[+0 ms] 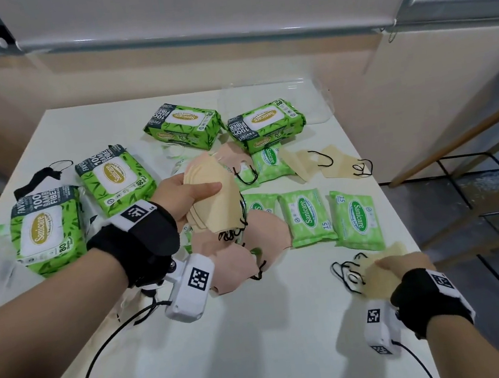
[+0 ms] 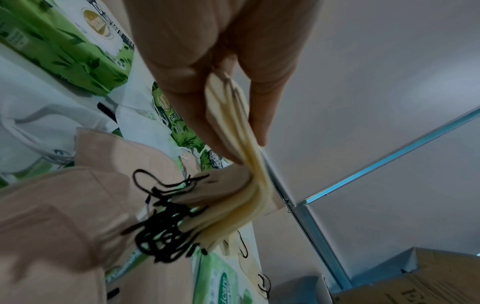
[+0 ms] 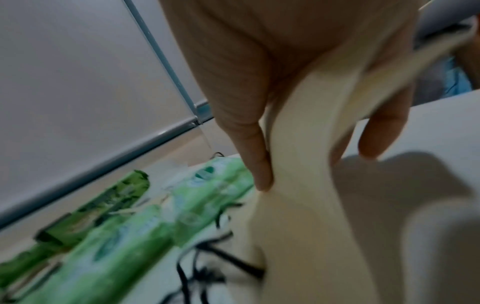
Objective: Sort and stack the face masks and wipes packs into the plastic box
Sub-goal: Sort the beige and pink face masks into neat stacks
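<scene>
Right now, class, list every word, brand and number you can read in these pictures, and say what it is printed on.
"Sanicare": gold oval on the large green bamboo-leaf wipes pack, also on its neighbour.
"100% BAMBOO FIBER", partly cut off: dark band on that large pack.
"80": bottom corner of the same pack.
"Sanicare" and "15": small pale green wipes pack, and the one beside it.
Fine print: too small to read.
Wrist tags: square codes only, no words.

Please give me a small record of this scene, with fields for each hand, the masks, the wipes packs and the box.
left hand: grips a stack of yellow masks
right hand: pinches one yellow mask near the table edge
pink masks: loose on table
large wipes packs: four
small wipes packs: several, flat
plastic box: far edge, nothing seen inside
</scene>
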Tool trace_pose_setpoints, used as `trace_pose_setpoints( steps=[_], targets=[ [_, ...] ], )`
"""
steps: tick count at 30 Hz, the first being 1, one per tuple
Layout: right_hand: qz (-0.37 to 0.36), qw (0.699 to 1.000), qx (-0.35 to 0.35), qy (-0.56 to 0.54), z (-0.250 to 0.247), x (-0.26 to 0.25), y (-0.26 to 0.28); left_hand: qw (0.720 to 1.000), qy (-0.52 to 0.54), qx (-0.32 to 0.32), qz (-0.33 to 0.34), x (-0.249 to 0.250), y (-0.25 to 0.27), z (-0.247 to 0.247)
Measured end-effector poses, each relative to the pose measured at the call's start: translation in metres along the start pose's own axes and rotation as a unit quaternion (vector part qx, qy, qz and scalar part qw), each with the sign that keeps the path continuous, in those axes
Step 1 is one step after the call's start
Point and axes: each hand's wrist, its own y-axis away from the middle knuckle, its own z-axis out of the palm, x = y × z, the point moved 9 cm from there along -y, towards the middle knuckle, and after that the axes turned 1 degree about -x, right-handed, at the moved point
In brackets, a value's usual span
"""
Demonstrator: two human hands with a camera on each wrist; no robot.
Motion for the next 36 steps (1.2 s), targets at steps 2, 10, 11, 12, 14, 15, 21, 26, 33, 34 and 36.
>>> trace_pose_setpoints(
  steps=[2,10,11,12,14,15,21,26,33,34,36],
  targets=[
    [-0.043,0.996,-0.056,-0.044,0.013,-0.023,0.003,0.999,-0.026,0.031,0.021,0.003,-0.004,-0.006],
    [-0.260,0.960,-0.043,-0.095,0.011,-0.163,0.015,0.982,-0.150,0.004,0.115,0.031,-0.011,0.010],
    [-0.267,0.959,-0.027,-0.093,0.010,-0.175,0.012,0.979,-0.165,0.006,0.117,0.033,-0.014,0.011],
    [-0.277,0.956,-0.013,-0.098,0.010,-0.187,0.007,0.979,-0.170,0.010,0.116,0.035,-0.018,0.011],
    [-0.286,0.952,0.010,-0.108,0.011,-0.207,-0.001,0.979,-0.168,0.020,0.110,0.037,-0.027,0.007],
    [-0.293,0.949,0.023,-0.116,0.011,-0.216,-0.003,0.979,-0.168,0.026,0.109,0.038,-0.031,0.005],
    [-0.279,0.939,-0.076,-0.185,0.051,-0.256,-0.021,0.980,-0.173,0.038,0.093,0.040,-0.053,0.002],
    [-0.308,0.946,-0.097,-0.038,0.088,-0.278,-0.045,0.983,-0.163,0.045,0.071,0.030,-0.069,-0.003],
    [-0.325,0.919,-0.041,0.221,0.115,-0.281,-0.059,0.977,-0.192,0.058,0.065,0.024,-0.081,0.001],
    [-0.325,0.918,-0.032,0.225,0.116,-0.279,-0.061,0.974,-0.205,0.065,0.069,0.025,-0.081,0.000],
    [-0.318,0.926,-0.029,0.199,0.115,-0.276,-0.063,0.968,-0.227,0.076,0.079,0.027,-0.080,-0.002]
  ],
)
